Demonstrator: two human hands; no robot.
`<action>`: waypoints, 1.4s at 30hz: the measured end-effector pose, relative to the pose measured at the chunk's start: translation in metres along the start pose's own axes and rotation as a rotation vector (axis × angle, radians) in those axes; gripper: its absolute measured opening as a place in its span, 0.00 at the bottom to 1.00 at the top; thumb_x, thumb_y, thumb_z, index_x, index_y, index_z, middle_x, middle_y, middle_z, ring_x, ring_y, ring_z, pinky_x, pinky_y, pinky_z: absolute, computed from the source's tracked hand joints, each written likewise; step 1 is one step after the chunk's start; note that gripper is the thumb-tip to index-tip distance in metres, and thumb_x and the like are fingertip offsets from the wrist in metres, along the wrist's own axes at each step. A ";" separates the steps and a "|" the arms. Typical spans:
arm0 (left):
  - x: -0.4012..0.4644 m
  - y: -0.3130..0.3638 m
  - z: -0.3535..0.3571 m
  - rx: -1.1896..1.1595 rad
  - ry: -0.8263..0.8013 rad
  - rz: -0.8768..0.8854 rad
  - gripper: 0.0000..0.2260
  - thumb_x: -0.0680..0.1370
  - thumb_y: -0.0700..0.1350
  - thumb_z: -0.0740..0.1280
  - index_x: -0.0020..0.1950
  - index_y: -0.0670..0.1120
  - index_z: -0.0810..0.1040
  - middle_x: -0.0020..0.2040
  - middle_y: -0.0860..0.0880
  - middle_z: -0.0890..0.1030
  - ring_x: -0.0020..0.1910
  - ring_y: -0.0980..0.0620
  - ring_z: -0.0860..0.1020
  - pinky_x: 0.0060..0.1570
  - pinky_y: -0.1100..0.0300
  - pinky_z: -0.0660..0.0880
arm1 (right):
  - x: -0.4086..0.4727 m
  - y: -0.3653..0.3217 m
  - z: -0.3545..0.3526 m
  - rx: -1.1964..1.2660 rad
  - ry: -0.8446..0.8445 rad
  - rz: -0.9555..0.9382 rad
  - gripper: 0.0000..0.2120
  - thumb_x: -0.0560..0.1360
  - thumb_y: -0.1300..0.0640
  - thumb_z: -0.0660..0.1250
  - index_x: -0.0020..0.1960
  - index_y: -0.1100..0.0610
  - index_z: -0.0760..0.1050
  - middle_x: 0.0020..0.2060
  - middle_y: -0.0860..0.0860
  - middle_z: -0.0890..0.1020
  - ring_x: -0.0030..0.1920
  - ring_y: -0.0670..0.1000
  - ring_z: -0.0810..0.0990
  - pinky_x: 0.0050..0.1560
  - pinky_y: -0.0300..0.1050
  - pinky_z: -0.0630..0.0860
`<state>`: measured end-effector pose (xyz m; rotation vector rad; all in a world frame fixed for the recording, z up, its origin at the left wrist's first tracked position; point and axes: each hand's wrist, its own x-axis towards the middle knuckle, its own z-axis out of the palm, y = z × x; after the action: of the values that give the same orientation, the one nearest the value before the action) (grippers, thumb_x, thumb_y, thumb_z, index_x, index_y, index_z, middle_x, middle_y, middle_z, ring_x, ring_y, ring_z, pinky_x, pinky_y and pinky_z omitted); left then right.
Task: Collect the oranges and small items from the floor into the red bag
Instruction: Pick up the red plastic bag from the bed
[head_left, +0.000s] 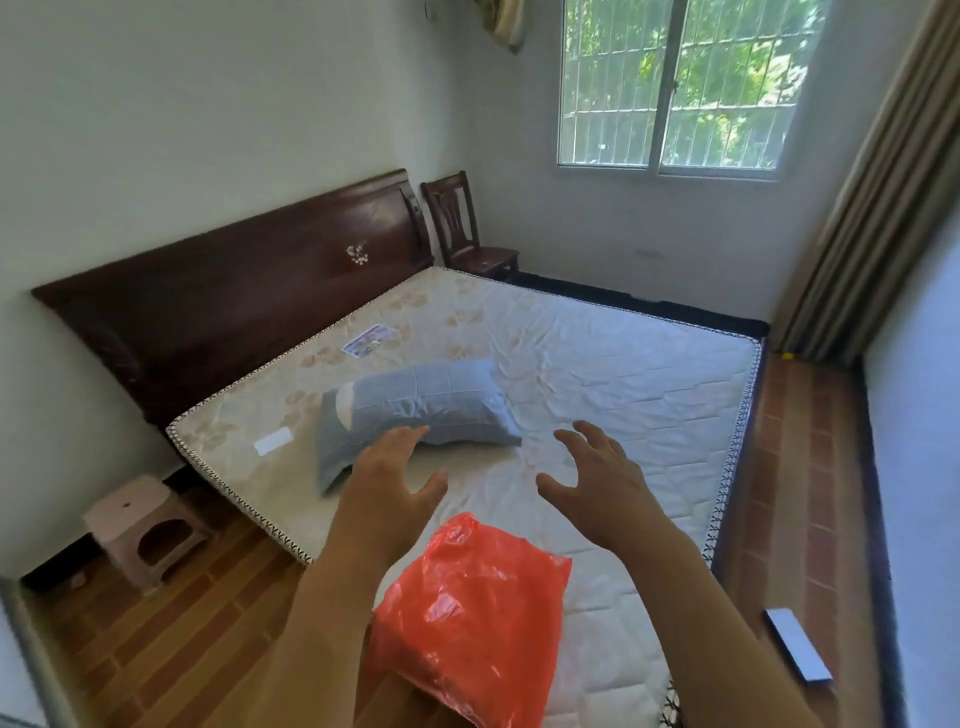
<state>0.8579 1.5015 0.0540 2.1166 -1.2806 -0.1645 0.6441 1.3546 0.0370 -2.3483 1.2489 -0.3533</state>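
- Hovering over the mattress (597, 364), the left hand (387, 483) and right hand (602, 488) are both spread and grasp nothing.
- Lying crumpled on the mattress's near corner, the red bag (472, 618) sits below them.
- No oranges are visible, so collecting apparently hasn't begun.

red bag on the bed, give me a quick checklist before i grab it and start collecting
1. Red bag within reach, lying on the mattress near its foot: ok.
2. Left hand free, fingers spread, holding nothing: ok.
3. Right hand free, fingers spread, holding nothing: ok.
4. Bag mouth open and ready: cannot tell, it lies crumpled.
5. Oranges located: not ok, none in view.
6. Small items on the floor: only a small yellow thing by the curtain; what it is, cannot tell.
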 end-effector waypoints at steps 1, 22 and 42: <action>0.007 -0.002 0.003 -0.014 -0.017 0.011 0.27 0.77 0.58 0.67 0.75 0.53 0.72 0.73 0.51 0.74 0.73 0.49 0.70 0.73 0.45 0.69 | 0.003 0.002 0.003 -0.002 0.003 0.022 0.34 0.78 0.37 0.64 0.80 0.47 0.62 0.81 0.48 0.59 0.79 0.53 0.60 0.76 0.57 0.62; 0.080 -0.236 0.077 -0.088 -0.240 0.082 0.26 0.76 0.59 0.64 0.71 0.49 0.74 0.66 0.51 0.77 0.66 0.49 0.74 0.67 0.51 0.72 | 0.025 -0.050 0.222 0.116 0.127 0.292 0.35 0.72 0.34 0.60 0.75 0.50 0.69 0.75 0.48 0.68 0.74 0.52 0.68 0.71 0.56 0.70; -0.028 -0.442 0.298 0.165 -0.651 -0.217 0.43 0.73 0.61 0.73 0.81 0.53 0.55 0.76 0.51 0.65 0.73 0.47 0.67 0.70 0.47 0.72 | -0.038 0.089 0.464 0.039 -0.157 0.711 0.51 0.66 0.33 0.72 0.81 0.48 0.55 0.78 0.51 0.61 0.77 0.55 0.64 0.74 0.59 0.69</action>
<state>1.0496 1.5238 -0.4444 2.4437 -1.4422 -0.9324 0.7559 1.4689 -0.4093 -1.7032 1.8507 0.0419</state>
